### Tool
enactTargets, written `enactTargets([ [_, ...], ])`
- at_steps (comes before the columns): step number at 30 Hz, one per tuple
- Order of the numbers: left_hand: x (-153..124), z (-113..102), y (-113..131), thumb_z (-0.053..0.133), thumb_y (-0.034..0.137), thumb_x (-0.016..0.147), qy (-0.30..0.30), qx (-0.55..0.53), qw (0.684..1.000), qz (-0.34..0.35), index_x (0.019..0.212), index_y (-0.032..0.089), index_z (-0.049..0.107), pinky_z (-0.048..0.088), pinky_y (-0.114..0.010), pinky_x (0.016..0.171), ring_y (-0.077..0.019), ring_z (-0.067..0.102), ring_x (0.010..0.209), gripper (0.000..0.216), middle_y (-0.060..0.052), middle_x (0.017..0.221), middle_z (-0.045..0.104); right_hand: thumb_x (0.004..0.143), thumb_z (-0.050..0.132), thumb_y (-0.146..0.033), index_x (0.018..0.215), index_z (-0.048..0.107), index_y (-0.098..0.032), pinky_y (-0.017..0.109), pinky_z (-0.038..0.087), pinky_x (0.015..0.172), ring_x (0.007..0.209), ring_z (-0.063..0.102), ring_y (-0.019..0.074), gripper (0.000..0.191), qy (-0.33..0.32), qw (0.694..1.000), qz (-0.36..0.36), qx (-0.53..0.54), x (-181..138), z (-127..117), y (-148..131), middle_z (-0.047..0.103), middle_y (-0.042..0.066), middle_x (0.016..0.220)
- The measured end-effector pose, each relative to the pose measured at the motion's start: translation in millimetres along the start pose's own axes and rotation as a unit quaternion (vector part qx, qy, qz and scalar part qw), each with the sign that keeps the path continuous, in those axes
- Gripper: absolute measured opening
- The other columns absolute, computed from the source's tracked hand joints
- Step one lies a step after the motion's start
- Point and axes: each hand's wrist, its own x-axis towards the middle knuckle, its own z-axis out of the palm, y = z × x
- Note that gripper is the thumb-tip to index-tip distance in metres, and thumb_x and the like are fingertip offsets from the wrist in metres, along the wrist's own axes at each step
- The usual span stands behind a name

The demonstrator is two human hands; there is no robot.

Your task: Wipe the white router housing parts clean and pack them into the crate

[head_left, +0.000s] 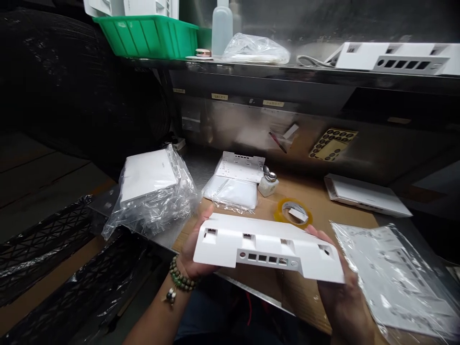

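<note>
Between my two hands is a white router housing (pixel 223 249), raised over the front of the bench with its port side toward me. A grey strip on it carries a round socket and several square ports. My left hand (pixel 194 249), with a beaded bracelet at the wrist, grips the left end. On the other end my right hand (pixel 338 273) is closed, its fingers over the top edge. Beyond the housing lies a roll of yellow tape (pixel 279 211). A small glass bottle with a metal lid (pixel 268 186) stands behind the tape.
Bagged white panels (pixel 147 177) are stacked at left, others (pixel 235 191) behind. At right lie a bagged white plate (pixel 402 278) and another white unit (pixel 366 194). The shelf above holds a green bin (pixel 151 38), a plastic bottle (pixel 222 28) and a white router (pixel 395 55).
</note>
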Motion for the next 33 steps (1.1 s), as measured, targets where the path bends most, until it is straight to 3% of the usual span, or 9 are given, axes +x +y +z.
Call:
enactTargets([
  [3,-8.9,-2.6,4.1,0.043,0.055,0.102,0.046,0.023,0.996,0.079,0.136,0.005,0.061,0.059,-0.047,0.094,-0.0339,0.075,0.102,0.064,-0.019,0.105,0.079,0.105,0.027,-0.055,0.146,0.053,-0.031,0.05,0.043,0.117,0.142,0.05,0.0273,0.054,0.054,0.997,0.017,-0.045,26.1,-2.9,13.1,0.054,0.004,0.153],
  [6,-20.1,-7.8,11.9,0.04,0.048,0.104,0.112,0.048,0.974,0.19,0.133,0.007,0.063,0.062,-0.041,0.088,-0.0301,0.078,0.091,0.055,-0.015,0.097,0.08,0.101,0.04,-0.054,0.121,0.07,-0.023,0.048,0.047,0.108,0.122,0.061,0.0284,0.048,0.095,0.966,0.016,-0.239,69.6,-11.3,33.4,0.069,0.01,0.128],
  [9,-29.6,-10.5,19.8,0.039,0.035,0.105,0.19,0.074,0.942,0.268,0.126,0.008,0.067,0.064,-0.037,0.08,-0.0293,0.078,0.085,0.044,-0.009,0.085,0.081,0.092,0.057,-0.051,0.097,0.078,-0.023,0.048,0.048,0.098,0.108,0.059,0.0314,0.036,0.031,0.928,0.018,-0.37,114.5,-16.5,51.5,0.073,0.011,0.105],
  [15,-42.8,-9.1,28.1,0.036,0.019,0.099,0.262,0.065,0.919,0.289,0.109,0.004,0.069,0.064,-0.039,0.053,-0.0298,0.075,0.059,0.037,-0.016,0.078,0.079,0.071,0.076,-0.022,0.076,0.074,-0.017,0.055,0.039,0.1,0.115,0.052,0.0411,0.007,-0.027,0.882,0.03,-0.469,156.9,-3.0,60.8,0.066,0.019,0.102],
  [17,-46.4,-9.5,29.9,0.037,0.02,0.1,0.264,0.061,0.918,0.289,0.099,0.006,0.071,0.061,-0.038,0.043,-0.0297,0.073,0.051,0.037,-0.016,0.072,0.077,0.075,0.07,-0.02,0.079,0.071,-0.017,0.053,0.04,0.098,0.112,0.055,0.0397,0.005,-0.031,0.881,0.028,-0.472,158.9,-1.6,57.5,0.066,0.019,0.101],
  [20,-49.9,-11.2,31.6,0.034,0.019,0.099,0.259,0.051,0.921,0.285,0.086,0.008,0.072,0.057,-0.037,0.036,-0.0294,0.069,0.043,0.041,-0.015,0.063,0.075,0.088,0.056,-0.027,0.107,0.066,-0.015,0.048,0.044,0.091,0.099,0.062,0.0347,0.024,-0.016,0.891,0.03,-0.452,163.6,-2.1,50.5,0.069,0.018,0.098],
  [24,-48.3,-16.9,30.2,0.035,0.02,0.098,0.24,0.025,0.925,0.294,0.102,0.007,0.074,0.061,-0.039,0.044,-0.0315,0.075,0.056,0.041,-0.018,0.077,0.079,0.092,0.042,-0.032,0.131,0.051,-0.016,0.039,0.048,0.088,0.103,0.065,0.0288,0.042,0.02,0.92,0.026,-0.39,188.4,11.8,44.5,0.069,0.016,0.117],
  [28,-46.6,-27.5,25.7,0.045,0.023,0.096,0.164,0.0,0.936,0.31,0.124,0.006,0.07,0.066,-0.04,0.061,-0.0336,0.078,0.076,0.041,-0.02,0.093,0.08,0.09,0.05,-0.051,0.131,0.057,-0.017,0.034,0.051,0.082,0.097,0.067,0.0248,0.054,0.009,0.944,0.025,-0.329,224.5,42.9,45.7,0.072,0.012,0.115],
  [33,-52.8,-45.2,21.4,0.055,0.021,0.092,0.085,-0.014,0.952,0.295,0.122,0.006,0.073,0.066,-0.044,0.08,-0.0362,0.077,0.096,0.038,-0.021,0.107,0.078,0.078,0.068,-0.059,0.118,0.071,-0.022,0.035,0.05,0.084,0.096,0.069,0.0253,0.055,-0.011,0.949,0.031,-0.312,242.0,68.0,48.8,0.077,0.008,0.106],
])
